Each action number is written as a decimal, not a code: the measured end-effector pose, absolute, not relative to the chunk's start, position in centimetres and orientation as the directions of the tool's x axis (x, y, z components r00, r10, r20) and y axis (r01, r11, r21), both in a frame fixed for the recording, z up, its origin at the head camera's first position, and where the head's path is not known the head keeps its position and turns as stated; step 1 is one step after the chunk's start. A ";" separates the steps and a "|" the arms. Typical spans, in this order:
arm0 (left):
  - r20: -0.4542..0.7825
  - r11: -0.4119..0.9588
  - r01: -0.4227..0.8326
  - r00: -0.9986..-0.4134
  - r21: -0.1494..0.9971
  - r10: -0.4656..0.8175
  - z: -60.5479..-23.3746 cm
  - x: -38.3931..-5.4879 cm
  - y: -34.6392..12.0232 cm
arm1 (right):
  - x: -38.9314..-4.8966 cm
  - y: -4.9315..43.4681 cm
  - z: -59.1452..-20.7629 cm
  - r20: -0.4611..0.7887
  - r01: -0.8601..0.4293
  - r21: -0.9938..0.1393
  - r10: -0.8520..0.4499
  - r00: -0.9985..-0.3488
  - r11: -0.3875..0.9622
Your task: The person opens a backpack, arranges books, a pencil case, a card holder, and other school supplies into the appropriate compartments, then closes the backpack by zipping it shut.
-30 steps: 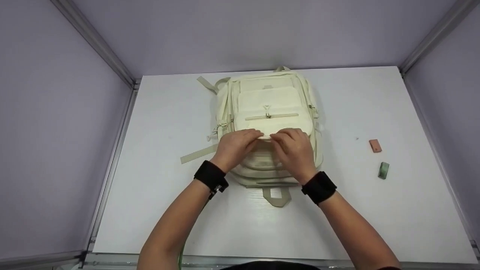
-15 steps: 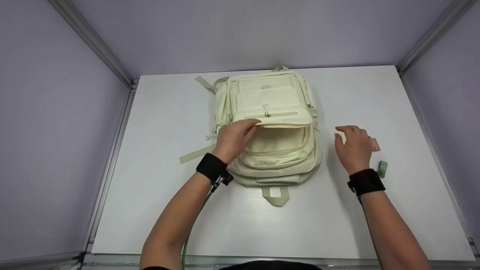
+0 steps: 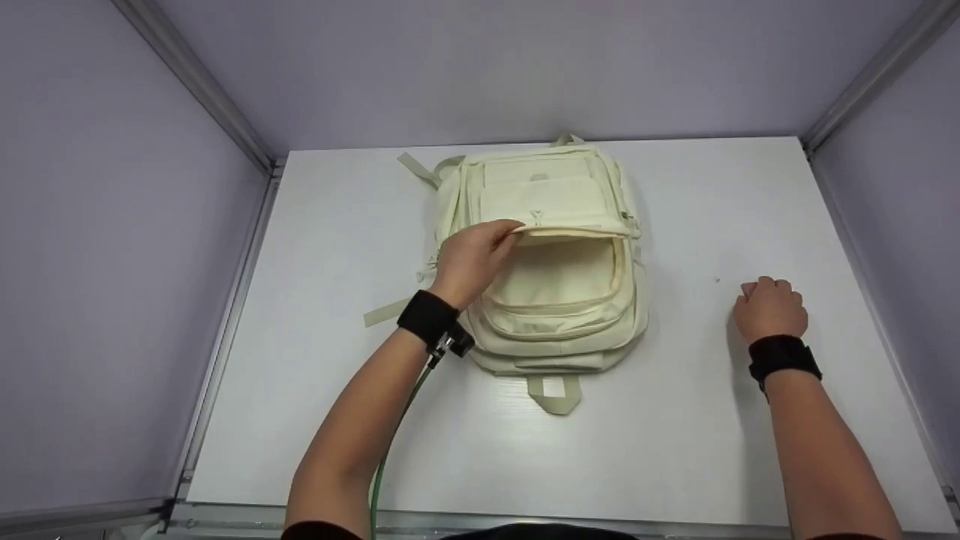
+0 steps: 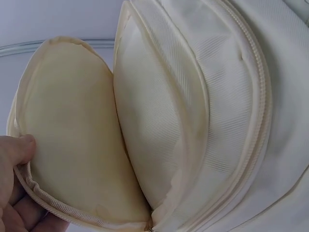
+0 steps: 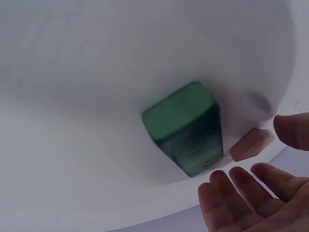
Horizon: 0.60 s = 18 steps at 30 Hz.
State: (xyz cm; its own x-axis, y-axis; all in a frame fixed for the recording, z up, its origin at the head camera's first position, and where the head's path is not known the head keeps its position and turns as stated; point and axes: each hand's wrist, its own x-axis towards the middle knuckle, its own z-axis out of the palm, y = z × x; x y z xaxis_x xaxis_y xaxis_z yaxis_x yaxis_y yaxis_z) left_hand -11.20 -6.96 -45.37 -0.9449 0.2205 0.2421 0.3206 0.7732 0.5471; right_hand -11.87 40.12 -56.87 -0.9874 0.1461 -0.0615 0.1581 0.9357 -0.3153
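Observation:
A cream backpack (image 3: 559, 352) lies on the white table with its front pocket unzipped and gaping. My left hand (image 3: 472, 259) pinches the edge of the pocket flap (image 4: 72, 121) between thumb and fingers, holding it lifted. The pocket's pale lining (image 4: 149, 116) shows in the left wrist view. Over at the right of the table, my right hand (image 3: 771, 309) is above two small blocks, which it hides from the head view. In the right wrist view its fingers are apart beside a pinkish-orange block (image 5: 252, 145), with a green block (image 5: 183, 130) nearby; contact cannot be told.
Pale straps (image 3: 386, 311) stick out from the backpack's left side, and a handle loop (image 3: 555, 401) points toward the near edge. A tiny speck (image 3: 717, 280) lies left of my right hand. Purple-grey panels (image 3: 480, 75) enclose the table (image 3: 300, 420) at the back and sides.
My right hand has left the pocket edge and moved right, over the small blocks. My left hand has raised the flap farther back, so the pocket gapes wider.

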 end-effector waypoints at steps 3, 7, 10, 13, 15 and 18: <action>0.239 0.761 0.308 -0.949 0.570 0.206 -45.2 -11.6 -7.0 | -11.8 40.2 -57.1 -0.041 0.155 -0.332 0.150 -0.988 0.930; 0.220 0.748 0.277 -0.959 0.603 0.178 -44.9 -12.0 -6.9 | -11.9 40.3 -57.2 -0.007 0.152 -0.352 0.160 -0.987 0.924; 0.198 0.741 0.253 -0.966 0.622 0.164 -44.7 -12.2 -6.8 | -12.0 39.9 -57.3 0.012 0.147 -0.380 0.164 -0.986 0.913; 0.187 0.736 0.236 -0.971 0.635 0.150 -44.6 -12.4 -6.8 | -12.1 38.6 -57.1 0.067 0.105 -0.435 0.148 -0.987 0.894; 0.185 0.734 0.226 -0.973 0.640 0.138 -44.4 -12.5 -6.7 | -12.1 36.8 -56.5 0.121 0.048 -0.484 0.121 -0.985 0.874; 0.182 0.732 0.208 -0.976 0.649 0.116 -44.2 -12.6 -6.6 | -11.7 33.1 -55.4 0.261 -0.131 -0.530 0.013 -0.965 0.838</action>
State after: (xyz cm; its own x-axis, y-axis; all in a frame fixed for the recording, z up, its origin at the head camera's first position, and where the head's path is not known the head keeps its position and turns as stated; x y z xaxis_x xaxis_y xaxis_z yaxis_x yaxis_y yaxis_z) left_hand -12.61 -6.65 -44.22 -0.9765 0.1157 0.1821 0.2077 0.7318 0.6491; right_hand -11.71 33.13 -55.38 -0.9653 0.0132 0.2606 -0.1315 0.8381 -0.5295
